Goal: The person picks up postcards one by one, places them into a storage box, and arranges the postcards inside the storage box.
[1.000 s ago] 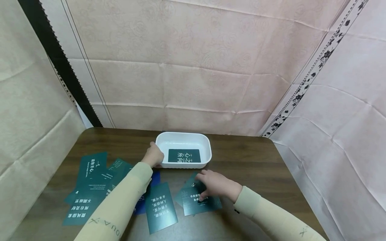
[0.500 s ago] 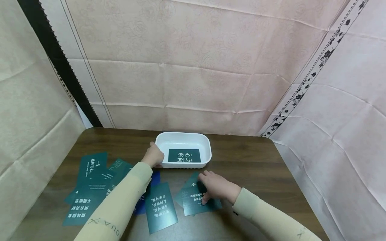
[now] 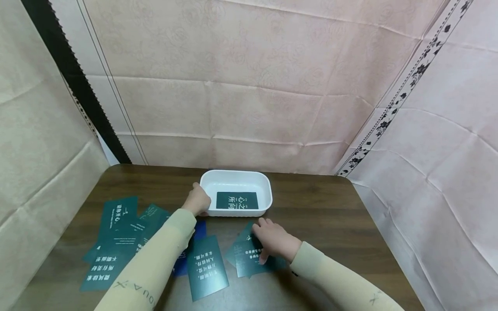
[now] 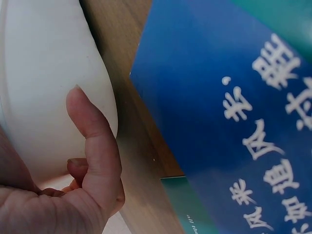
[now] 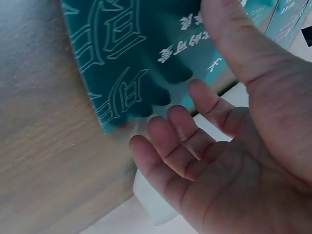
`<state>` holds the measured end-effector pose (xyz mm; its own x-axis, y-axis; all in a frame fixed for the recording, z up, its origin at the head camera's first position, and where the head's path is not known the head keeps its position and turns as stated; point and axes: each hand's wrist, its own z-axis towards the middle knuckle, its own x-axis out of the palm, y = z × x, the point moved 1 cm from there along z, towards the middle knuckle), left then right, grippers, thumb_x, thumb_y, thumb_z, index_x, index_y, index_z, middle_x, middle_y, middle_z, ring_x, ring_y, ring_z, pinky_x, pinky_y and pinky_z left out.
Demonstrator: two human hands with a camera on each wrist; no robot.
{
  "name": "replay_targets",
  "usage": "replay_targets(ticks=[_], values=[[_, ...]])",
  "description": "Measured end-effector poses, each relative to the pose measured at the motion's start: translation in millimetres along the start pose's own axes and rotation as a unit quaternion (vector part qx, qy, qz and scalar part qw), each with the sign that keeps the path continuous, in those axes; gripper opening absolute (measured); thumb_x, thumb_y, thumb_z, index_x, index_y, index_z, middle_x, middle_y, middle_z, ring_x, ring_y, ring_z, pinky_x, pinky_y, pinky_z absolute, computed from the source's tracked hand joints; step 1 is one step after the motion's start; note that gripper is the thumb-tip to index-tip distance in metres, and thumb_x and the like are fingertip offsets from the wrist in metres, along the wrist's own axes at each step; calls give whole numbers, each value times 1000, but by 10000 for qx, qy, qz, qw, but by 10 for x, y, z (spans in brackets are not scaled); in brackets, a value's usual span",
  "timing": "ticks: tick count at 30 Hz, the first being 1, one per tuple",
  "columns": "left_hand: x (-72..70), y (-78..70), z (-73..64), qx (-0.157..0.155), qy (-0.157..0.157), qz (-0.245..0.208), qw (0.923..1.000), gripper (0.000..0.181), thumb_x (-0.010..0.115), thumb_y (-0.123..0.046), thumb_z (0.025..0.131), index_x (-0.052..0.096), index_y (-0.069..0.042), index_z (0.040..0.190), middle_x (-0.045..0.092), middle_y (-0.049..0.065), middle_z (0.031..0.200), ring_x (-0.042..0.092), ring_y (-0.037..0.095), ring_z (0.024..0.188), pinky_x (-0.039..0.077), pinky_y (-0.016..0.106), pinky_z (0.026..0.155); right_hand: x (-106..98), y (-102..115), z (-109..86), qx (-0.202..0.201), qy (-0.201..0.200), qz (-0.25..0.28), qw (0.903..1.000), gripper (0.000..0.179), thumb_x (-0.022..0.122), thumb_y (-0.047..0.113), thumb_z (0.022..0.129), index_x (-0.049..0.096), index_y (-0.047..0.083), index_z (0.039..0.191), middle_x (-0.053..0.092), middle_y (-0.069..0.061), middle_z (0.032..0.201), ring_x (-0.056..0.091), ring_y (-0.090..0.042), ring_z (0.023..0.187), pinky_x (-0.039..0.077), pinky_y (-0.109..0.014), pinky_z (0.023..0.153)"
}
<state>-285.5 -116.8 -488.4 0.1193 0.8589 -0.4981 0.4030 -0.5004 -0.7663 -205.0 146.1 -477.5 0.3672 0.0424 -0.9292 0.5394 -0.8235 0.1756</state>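
Observation:
My left hand (image 3: 197, 201) grips the left end of a white plastic tray (image 3: 266, 190). In the left wrist view the thumb (image 4: 92, 117) lies against the tray's outer wall (image 4: 53, 63). A dark green card (image 3: 238, 194) with white lettering lies inside the tray. My right hand (image 3: 277, 239) is over a green card (image 3: 246, 263) that overlaps another in front of the tray. The right wrist view shows its fingers (image 5: 161, 141) spread and loosely bent by the card's edge, with the thumb (image 5: 234, 39) over the printed face (image 5: 122, 48).
Several overlapping green cards (image 3: 105, 259) lie at the left of the wooden table (image 3: 327, 207). Between the arms are another green card (image 3: 208, 276) and a partly covered blue card (image 3: 200, 231). Pale cloth (image 3: 249, 108) hangs behind and along both sides.
The right hand has shifted slightly over the same card, its wrist moving left. The left hand stays at the tray, and the cards lie as before.

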Motion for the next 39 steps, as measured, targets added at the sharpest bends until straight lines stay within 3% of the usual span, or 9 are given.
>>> replay_targets(ticks=[10,22,39], values=[[-11,9,32,-47,-39,90,9999,80,50,-1,93,-7,-1,148,39,29,122,58,38,93,58,37,56,13,51,20,83,29,-312,9995,68,93,34,60,59,13,116,55,-1,99,49,-18,88,52,-35,84],[-11,21,58,-84,-20,109,9999,79,50,0,93,-7,-1,148,38,31,122,59,38,90,58,37,56,22,2,12,-22,4,-74,10000,67,92,33,61,57,14,115,51,2,97,47,-16,88,51,-31,81],[-2,-4,10,21,-12,45,10000,80,50,0,92,-7,-1,148,39,29,123,58,38,93,58,38,57,-3,-45,-23,-116,105,160,9997,67,91,35,62,55,16,115,54,4,99,48,-15,91,50,-35,87]])
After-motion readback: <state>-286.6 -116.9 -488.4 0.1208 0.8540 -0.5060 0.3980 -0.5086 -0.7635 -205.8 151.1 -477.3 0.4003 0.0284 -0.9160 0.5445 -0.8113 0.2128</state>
